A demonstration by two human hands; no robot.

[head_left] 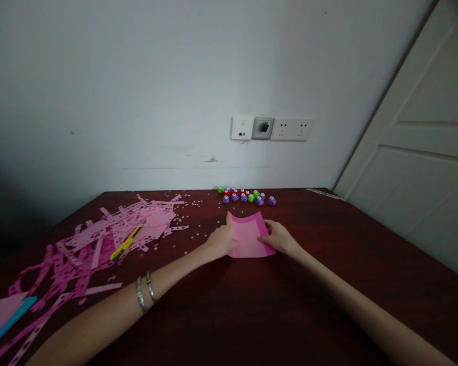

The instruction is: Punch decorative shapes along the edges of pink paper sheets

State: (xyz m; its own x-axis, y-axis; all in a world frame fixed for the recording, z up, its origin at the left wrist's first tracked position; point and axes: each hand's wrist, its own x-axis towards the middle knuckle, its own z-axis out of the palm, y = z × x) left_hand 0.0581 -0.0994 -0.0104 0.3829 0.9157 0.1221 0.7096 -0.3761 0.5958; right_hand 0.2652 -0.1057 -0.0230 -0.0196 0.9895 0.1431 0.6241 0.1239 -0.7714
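Observation:
Between my hands is a pink paper sheet [250,238], a lighter pink piece lying on a darker pink one that shows along the top and right. The sheets bow slightly, with their corners lifted. My left hand [222,239] pinches the left edge, thumb on top. On the right edge, my right hand [280,238] grips the paper with its thumb over the front. Two silver bracelets [141,295] circle my left wrist. The fingers behind the paper are partly hidden.
A heap of pink paper strips and scraps [99,239] covers the table's left side, with a yellow utility knife [126,243] on it. Several small craft punches [244,197] in purple, green and red stand near the wall. A ruler-like strip [325,193] lies at the back right.

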